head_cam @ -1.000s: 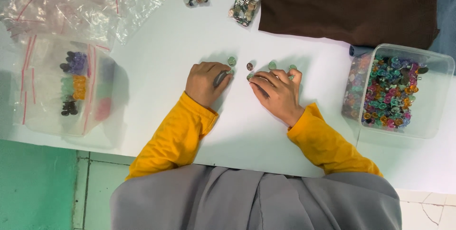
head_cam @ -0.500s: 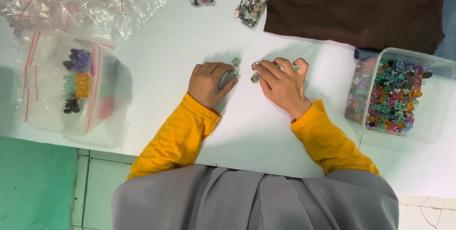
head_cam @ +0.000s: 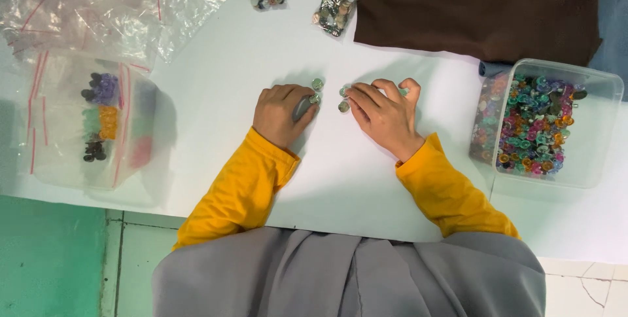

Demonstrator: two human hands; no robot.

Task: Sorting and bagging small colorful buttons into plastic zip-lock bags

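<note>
On the white desk [head_cam: 216, 62], a clear rigid plastic tub [head_cam: 592, 127] heaped with glossy multicoloured round beads sits at three o'clock from the hands. A dark brown cloth [head_cam: 484, 9] lies at one o'clock. Three small clear bags of mixed beads [head_cam: 337, 3] lie at twelve o'clock near the far edge. Crinkled clear zip bags with red stripes [head_cam: 98, 9] pile up at ten o'clock. At nine o'clock is a clear bag of colour-sorted beads [head_cam: 98, 114].

The left hand [head_cam: 281, 114] is curled, its grip closed, though on what cannot be told. The right hand [head_cam: 386, 117] has fingertips [head_cam: 353, 93] drawn together over small greenish round beads [head_cam: 343, 105] lying between the two hands. Bare desk stretches between hands and bags; its near edge runs under the yellow sleeves [head_cam: 242, 186].
</note>
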